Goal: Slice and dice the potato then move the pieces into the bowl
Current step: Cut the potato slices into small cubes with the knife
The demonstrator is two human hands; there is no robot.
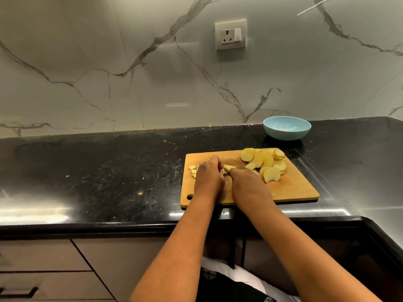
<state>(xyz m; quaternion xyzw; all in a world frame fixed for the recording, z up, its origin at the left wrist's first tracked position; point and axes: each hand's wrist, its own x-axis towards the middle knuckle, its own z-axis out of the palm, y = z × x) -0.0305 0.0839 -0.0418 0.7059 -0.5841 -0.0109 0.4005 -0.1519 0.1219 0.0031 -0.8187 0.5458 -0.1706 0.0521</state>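
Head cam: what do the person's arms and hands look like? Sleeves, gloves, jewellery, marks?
Both forearms are bare up to the frame edge, with no sleeves in view. The left hand and right hand wear no gloves, and no rings, watch or bracelets are visible. The left hand has a dark smudge on its back, near the knuckles.

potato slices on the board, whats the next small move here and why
Probably finish dicing the piece held between the two hands: the left hand steadies it while the right hand works at it; no blade is clearly visible. Only a few diced bits lie at the cutting board's left edge, a pile of potato slices waits uncut, and the bowl looks empty.
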